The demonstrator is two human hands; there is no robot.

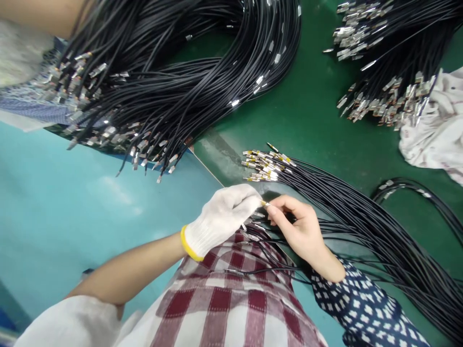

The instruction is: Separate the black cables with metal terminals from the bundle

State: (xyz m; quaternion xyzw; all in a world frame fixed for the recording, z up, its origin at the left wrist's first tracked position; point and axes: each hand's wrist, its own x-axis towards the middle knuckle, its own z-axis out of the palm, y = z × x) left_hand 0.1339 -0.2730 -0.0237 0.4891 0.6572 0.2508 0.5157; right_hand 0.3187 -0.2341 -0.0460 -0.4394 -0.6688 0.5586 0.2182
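Note:
My left hand (pixel 226 212), in a white knitted glove with a yellow cuff, is closed with its fingertips at the metal end of a black cable. My right hand (pixel 298 224), bare, pinches the same cable end (pixel 265 204) between thumb and fingers; a bit of yellow shows there. Loose cable ends (pixel 253 236) with silver tips lie just below both hands, by the red-and-white checked apron (pixel 231 299). Beyond the hands is a bundle of black cables (pixel 347 202), whose silver tips (pixel 265 166) carry yellow bands.
On the green table (pixel 307 130), a large looped cable bundle (pixel 202 82) hangs over the left edge. Another bundle (pixel 394 62) lies at the back right, near a crumpled white cloth (pixel 437 125). A person's arm (pixel 43 17) reaches in at the top left.

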